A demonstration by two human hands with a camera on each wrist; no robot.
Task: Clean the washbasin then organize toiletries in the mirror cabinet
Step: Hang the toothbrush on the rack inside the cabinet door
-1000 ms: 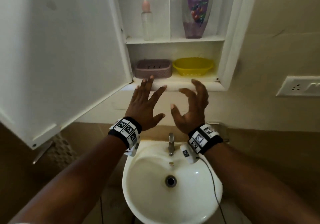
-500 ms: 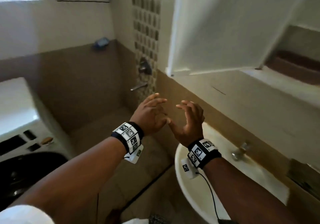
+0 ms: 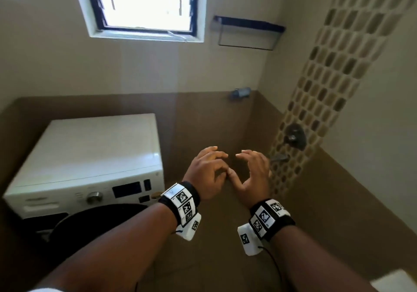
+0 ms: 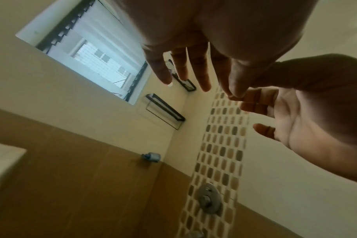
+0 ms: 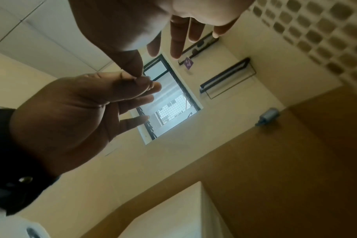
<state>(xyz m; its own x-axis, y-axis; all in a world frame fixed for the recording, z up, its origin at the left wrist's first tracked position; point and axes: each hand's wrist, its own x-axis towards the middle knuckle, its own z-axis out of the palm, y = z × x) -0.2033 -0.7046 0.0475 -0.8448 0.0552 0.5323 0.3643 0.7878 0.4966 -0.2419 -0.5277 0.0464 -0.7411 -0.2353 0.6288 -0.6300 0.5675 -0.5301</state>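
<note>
The mirror cabinet and its toiletries are out of every view. Only a white corner, probably the washbasin [image 3: 393, 280], shows at the bottom right of the head view. My left hand [image 3: 209, 167] and right hand [image 3: 252, 170] hover side by side in mid-air in front of the brown tiled wall. Both are empty, with fingers loosely bent. The thumb tips meet between them. In the left wrist view my left hand [image 4: 194, 48] has its fingers spread, with the right hand [image 4: 296, 120] beside it. The right wrist view shows the right hand [image 5: 153, 24] and the left hand [image 5: 71, 112] the same way.
A white washing machine [image 3: 90, 161] stands at the left with its dark door open below. A window [image 3: 144, 5] and a black-edged wall shelf [image 3: 248, 32] are above. A shower valve [image 3: 294, 137] sits on the mosaic tile strip [image 3: 327, 88] at the right.
The view has swung left, away from the cabinet and basin, to the washing machine corner. Both hands stayed empty, dropped from the cabinet shelf and drew together until the thumbs touch.
</note>
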